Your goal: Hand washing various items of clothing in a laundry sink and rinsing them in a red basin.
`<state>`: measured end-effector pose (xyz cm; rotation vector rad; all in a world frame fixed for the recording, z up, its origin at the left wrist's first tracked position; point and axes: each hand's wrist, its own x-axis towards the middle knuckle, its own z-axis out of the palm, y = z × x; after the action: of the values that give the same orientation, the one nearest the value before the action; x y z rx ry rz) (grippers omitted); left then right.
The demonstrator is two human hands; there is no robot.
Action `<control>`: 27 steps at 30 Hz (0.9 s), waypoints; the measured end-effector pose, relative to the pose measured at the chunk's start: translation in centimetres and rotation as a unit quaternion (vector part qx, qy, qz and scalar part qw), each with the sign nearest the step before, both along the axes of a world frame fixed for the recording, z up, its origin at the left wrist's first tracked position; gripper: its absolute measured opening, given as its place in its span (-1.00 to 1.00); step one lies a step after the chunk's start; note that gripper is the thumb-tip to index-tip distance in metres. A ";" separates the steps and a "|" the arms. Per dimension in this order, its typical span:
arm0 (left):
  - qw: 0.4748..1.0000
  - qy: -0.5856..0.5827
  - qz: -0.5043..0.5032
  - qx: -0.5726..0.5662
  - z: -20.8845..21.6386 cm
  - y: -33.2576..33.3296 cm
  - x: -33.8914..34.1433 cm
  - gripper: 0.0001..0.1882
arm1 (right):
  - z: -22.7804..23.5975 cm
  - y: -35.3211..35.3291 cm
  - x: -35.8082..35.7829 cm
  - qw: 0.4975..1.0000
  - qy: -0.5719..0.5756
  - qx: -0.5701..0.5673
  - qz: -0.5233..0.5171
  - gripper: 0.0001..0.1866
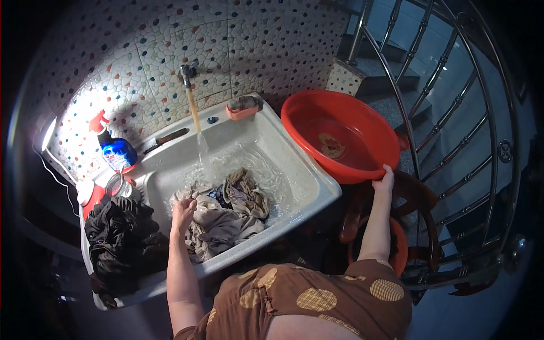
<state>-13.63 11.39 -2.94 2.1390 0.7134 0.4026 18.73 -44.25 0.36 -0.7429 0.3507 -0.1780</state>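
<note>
My left hand [183, 212] is in the sink, its fingers closed on the edge of a wet beige garment [218, 226]. The garment lies bunched in shallow water, with a darker olive-brown cloth [247, 195] heaped against it. Water runs from the wall tap [186, 76] into the white sink [277, 153] just beyond the clothes. To the right, my right hand [385, 179] grips the near rim of a large red basin [340, 130], thumb over the edge. The basin holds no clothes and sits tilted against the sink's right side.
Dark wet clothes [116, 243] are piled on the sink's left ledge. Behind them stand a blue spray bottle [118, 152] and a brush [166, 140]. A pink soap dish [242, 109] sits at the back corner. A wooden chair [416, 192] and metal stair railing [453, 139] are at right.
</note>
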 end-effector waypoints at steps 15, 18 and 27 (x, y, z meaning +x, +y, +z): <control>0.999 -0.033 0.004 0.015 -1.1 0.6 0.5 -0.66 | 17.8 2.4 -0.8 0.984 -0.124 -0.129 -0.024 -0.45; 0.996 -0.091 0.015 0.014 -0.1 -0.6 1.2 -0.66 | 21.3 0.3 -4.3 0.970 -0.188 -0.156 0.007 -0.41; 0.789 -0.158 -0.201 -0.558 8.6 -9.8 4.0 -0.26 | 27.9 1.6 -12.3 0.926 -0.251 -0.245 0.141 -0.49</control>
<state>-9.63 1.54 5.64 0.9861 0.1602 0.0409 6.43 -42.69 28.27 -1.1954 -0.3067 -0.1787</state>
